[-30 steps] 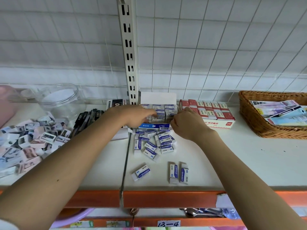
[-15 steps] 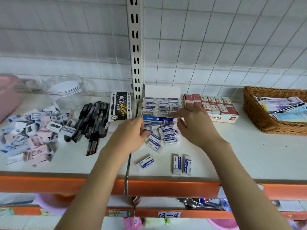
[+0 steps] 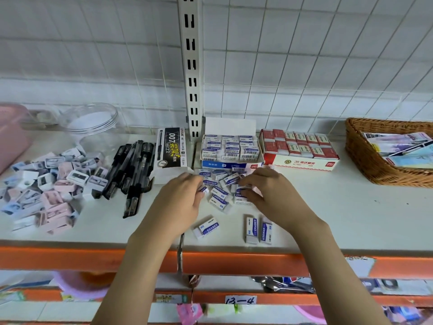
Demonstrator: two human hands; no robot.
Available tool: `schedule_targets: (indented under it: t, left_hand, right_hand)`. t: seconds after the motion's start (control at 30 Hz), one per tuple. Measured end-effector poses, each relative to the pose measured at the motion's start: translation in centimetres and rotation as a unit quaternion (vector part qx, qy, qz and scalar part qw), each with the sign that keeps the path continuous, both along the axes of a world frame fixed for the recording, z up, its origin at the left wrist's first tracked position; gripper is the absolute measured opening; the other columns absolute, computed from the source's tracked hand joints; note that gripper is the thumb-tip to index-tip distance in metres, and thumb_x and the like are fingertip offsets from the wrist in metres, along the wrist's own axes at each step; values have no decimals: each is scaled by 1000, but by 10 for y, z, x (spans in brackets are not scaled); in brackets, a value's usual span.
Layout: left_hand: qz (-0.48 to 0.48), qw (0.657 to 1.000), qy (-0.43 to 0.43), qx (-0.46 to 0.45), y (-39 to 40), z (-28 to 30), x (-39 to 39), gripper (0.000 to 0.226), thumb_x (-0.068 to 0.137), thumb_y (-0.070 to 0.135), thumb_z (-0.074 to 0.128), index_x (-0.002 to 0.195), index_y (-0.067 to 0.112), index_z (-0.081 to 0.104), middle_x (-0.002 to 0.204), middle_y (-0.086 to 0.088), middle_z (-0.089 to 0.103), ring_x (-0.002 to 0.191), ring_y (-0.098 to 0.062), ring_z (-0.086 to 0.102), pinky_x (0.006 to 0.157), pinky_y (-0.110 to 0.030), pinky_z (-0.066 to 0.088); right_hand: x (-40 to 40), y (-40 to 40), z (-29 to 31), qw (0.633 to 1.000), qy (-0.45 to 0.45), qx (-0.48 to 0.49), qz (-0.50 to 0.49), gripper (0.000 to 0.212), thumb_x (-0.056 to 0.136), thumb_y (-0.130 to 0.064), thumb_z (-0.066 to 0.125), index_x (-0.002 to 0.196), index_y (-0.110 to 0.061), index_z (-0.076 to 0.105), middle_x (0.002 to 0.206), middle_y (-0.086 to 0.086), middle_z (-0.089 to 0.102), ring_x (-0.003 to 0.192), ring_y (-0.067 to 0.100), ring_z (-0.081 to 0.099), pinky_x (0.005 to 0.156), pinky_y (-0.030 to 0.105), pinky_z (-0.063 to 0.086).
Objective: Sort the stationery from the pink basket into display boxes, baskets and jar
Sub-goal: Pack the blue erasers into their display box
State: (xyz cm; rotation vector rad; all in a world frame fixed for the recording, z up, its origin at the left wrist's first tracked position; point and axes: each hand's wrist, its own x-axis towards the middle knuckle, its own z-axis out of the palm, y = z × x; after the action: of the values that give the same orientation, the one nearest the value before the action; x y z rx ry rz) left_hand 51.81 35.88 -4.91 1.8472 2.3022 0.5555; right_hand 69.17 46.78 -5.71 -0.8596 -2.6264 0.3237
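Note:
A heap of loose white-and-blue erasers [image 3: 221, 192] lies on the shelf in front of the open eraser display box [image 3: 230, 150], which is packed with rows of the same erasers. My left hand [image 3: 180, 200] is at the heap's left edge, its fingertips pinching one eraser [image 3: 203, 189]. On the heap's right side, my right hand [image 3: 266, 192] has its thumb and fingers curled around another eraser [image 3: 240, 191]. Three more erasers [image 3: 207, 227] [image 3: 251, 228] [image 3: 266, 230] lie apart near the shelf's front edge.
A red eraser box [image 3: 302, 160] stands to the right, with a wicker basket [image 3: 360, 160] of packets beyond it. To the left lie a black pen box [image 3: 171, 148], loose black pens [image 3: 131, 170], a pile of sharpeners [image 3: 46, 184], a clear jar [image 3: 91, 123] and the pink basket [image 3: 9, 132].
Both hands have come back from the eraser display box, towards me, and now sit on the loose heap of erasers. My view has tilted down a little.

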Motion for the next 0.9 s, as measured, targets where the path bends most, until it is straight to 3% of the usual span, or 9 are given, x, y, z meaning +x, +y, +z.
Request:
schedule_targets:
  t: [0.1,0.23,0.37,0.6,0.9]
  left_hand:
    - [-46,998,-12,40,1,2,6,32,95,18,49,127,14,53,119,3,54,108,-13,52,92,-24,41]
    - [-131,991,-7,-16,10,-1,17,35,95,12,50,128,22,54,125,11,49,118,-9,42,101,-24,34]
    - [-152,987,-11,-44,12,-1,14,37,92,10,54,125,26,55,126,15,46,120,-5,38,102,-21,30]
    - [-141,989,8,-43,8,-3,13,27,87,23,64,113,23,58,119,11,54,114,-8,45,94,-20,31]
    - [-44,999,-27,10,2,5,1,41,89,24,62,128,16,51,125,4,54,112,-9,51,94,-20,37]
  right_hand:
    - [12,-2,-3,999,21,-7,-27,24,88,-12,63,111,-8,67,105,9,63,96,32,60,81,37,48]
    - [30,-7,-7,996,57,-39,-53,21,91,-14,60,109,-8,69,103,7,63,93,27,61,79,28,44]
    - [34,-12,-7,994,80,-64,-38,20,90,-13,61,108,-9,68,101,4,62,94,24,61,82,34,50]
    - [10,-16,-4,999,-4,-53,0,34,92,-16,55,125,-12,56,116,6,59,109,26,51,89,30,40]
    - [16,-14,-3,995,45,-68,-57,20,85,-19,67,104,-12,62,97,4,63,91,22,56,74,26,42]
